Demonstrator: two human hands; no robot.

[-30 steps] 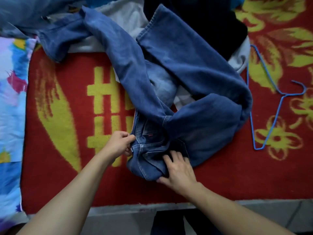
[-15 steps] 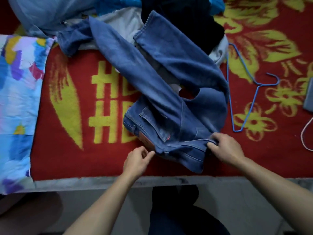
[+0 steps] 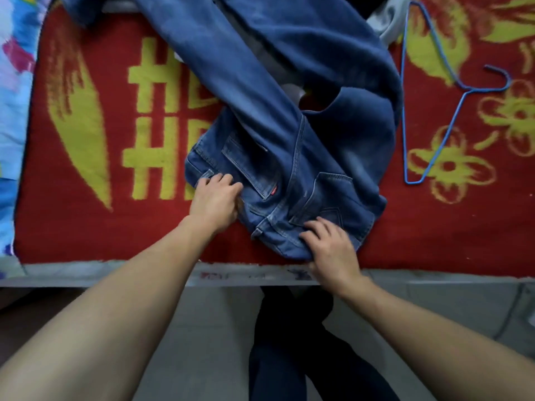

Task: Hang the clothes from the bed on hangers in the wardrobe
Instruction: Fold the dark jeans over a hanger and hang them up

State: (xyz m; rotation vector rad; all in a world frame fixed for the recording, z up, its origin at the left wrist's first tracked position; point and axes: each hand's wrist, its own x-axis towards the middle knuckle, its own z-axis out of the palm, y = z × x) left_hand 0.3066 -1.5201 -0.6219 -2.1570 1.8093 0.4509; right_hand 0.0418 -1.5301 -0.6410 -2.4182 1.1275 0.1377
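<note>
A pair of blue jeans (image 3: 289,117) lies on the red and yellow blanket (image 3: 86,227), back pockets up, waistband near the bed's front edge, legs running up out of view. My left hand (image 3: 215,198) grips the waistband at its left end. My right hand (image 3: 330,250) holds the waistband's lower right part, fingers spread over the denim. A blue wire hanger (image 3: 434,111) lies flat on the blanket to the right of the jeans, untouched.
A grey garment (image 3: 388,24) shows at the top beside the jeans. A pale patterned sheet (image 3: 11,82) covers the far left. The bed's grey front edge (image 3: 115,273) runs across below my hands, with grey floor beneath.
The jeans have been turned over and spread with the back pockets up. My left hand moved up onto the waistband's left end; my right hand shifted left onto the lower waistband.
</note>
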